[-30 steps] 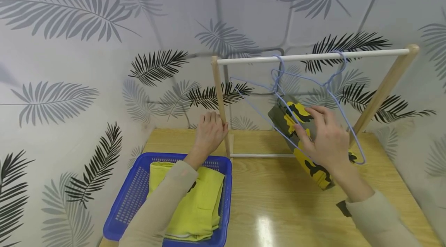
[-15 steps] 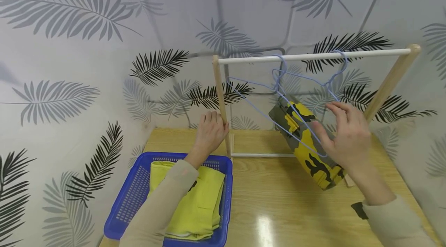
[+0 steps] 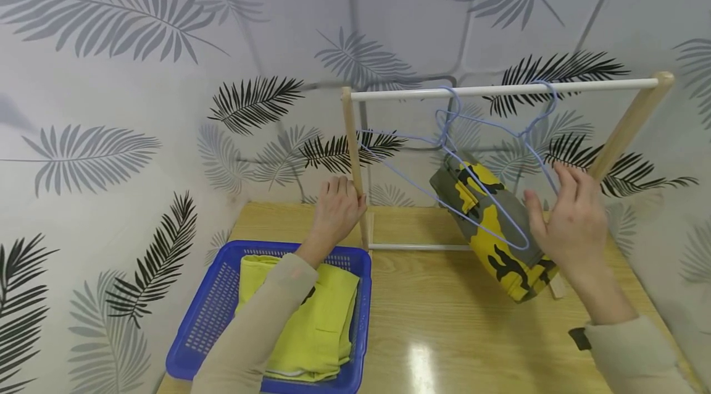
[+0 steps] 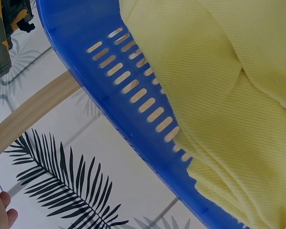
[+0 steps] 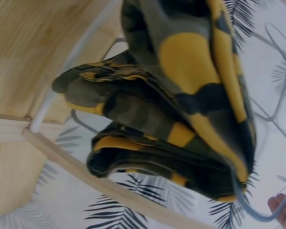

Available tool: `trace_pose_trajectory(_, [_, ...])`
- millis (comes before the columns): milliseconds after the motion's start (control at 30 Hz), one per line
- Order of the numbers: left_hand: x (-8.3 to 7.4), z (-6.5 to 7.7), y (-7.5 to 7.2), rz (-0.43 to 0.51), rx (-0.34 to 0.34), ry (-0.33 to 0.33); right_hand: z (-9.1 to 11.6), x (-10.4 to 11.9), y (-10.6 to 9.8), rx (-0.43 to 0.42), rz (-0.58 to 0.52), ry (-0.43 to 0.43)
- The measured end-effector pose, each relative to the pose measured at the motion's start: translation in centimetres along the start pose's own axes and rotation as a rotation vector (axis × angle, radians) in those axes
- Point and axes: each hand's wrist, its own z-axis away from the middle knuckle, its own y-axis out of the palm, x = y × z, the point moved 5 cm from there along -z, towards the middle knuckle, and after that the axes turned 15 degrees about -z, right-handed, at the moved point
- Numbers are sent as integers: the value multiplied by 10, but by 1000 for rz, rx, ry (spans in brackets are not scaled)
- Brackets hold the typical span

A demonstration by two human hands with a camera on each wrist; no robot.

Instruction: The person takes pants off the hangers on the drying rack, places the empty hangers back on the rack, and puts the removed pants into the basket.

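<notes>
In the head view my left hand (image 3: 337,212) grips the left wooden post (image 3: 353,147) of a small clothes rack. A folded camouflage garment (image 3: 491,224) in yellow, grey and black hangs below the rail, its layers showing in the right wrist view. Two thin blue hangers are hooked on the rail: the left hanger (image 3: 400,171) hangs askew across the front of the garment, and the right hanger (image 3: 536,150) runs down behind my right hand (image 3: 577,221). That hand is beside the garment's right edge, thumb and fingers spread apart. In the right wrist view its fingertips (image 5: 282,205) are close to a hanger end.
A blue perforated basket (image 3: 208,314) with folded yellow clothing (image 3: 322,332) stands left of the rack on the wooden table (image 3: 433,332). The rack has a white top rail (image 3: 500,91) and a white lower bar (image 3: 416,247). Leaf-patterned wall covering (image 3: 266,23) rises behind.
My right hand has moved right, from over the garment to beyond its right edge. The left hanger's lower right corner has swung right and its left end has shifted left. My left hand keeps its place.
</notes>
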Motion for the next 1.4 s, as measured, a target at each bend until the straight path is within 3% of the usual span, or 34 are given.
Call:
trace_pose_trajectory(333, [0,0,1,7,17,-1,11,-14,0,-8,171,-3])
trace_pose_trajectory(633, [0,-1,-1,6,28,-2,15,-20,0,-12,172,31])
trace_pose_trajectory(967, [0,-1,-1,35,45,-8,13,-24,-3,-48,183,9])
trace_pose_trajectory(1200, [-1,-1,-1,31,31,-9,10,-28,-11,-68,180,37])
trace_pose_trajectory(1400, [-1,0,1,20,38,2,7,-26,-18,-89,208,11])
